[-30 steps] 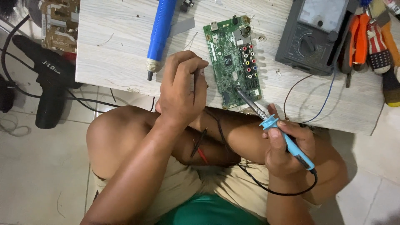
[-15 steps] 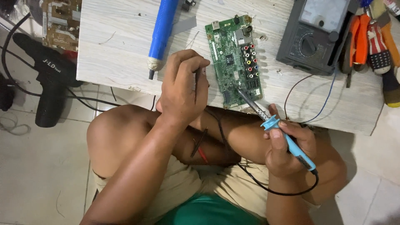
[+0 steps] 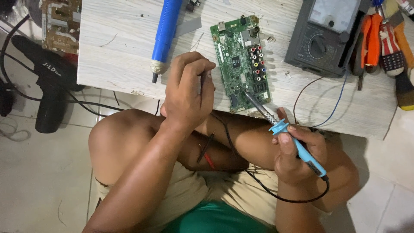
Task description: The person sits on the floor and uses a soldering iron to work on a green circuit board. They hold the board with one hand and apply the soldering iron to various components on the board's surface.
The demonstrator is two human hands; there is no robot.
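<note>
The person sits on the floor, knees up against the edge of a low pale wooden bench (image 3: pixel 120 56). The right hand (image 3: pixel 297 151) has a closed grip on a blue-handled soldering iron (image 3: pixel 297 149), held like a pen, its black cord looping down over the lap. The iron slants up to the left, and its metal tip rests on the near end of a green board (image 3: pixel 239 56) that lies flat on the bench with that end close to the bench edge. A row of coloured round sockets runs along the right side of the board.

The left hand (image 3: pixel 187 92) is curled, fingers closed on something thin and dark that stands roughly upright between fingers and thumb; I cannot tell what it is. That hand hovers over the bench edge just left of the board.

Further left on the bench lies a blue pump (image 3: pixel 164 30), its nozzle pointing toward the person. To the right of the board sits a dark grey meter (image 3: pixel 323 36) with a dial, thin wires trailing from it across the bench. Beyond the meter, at the right end, lie tools with orange and red handles (image 3: pixel 379 39). On the floor to the left rests a black glue gun (image 3: pixel 47 86), with a brown board (image 3: pixel 60 19) behind it.
</note>
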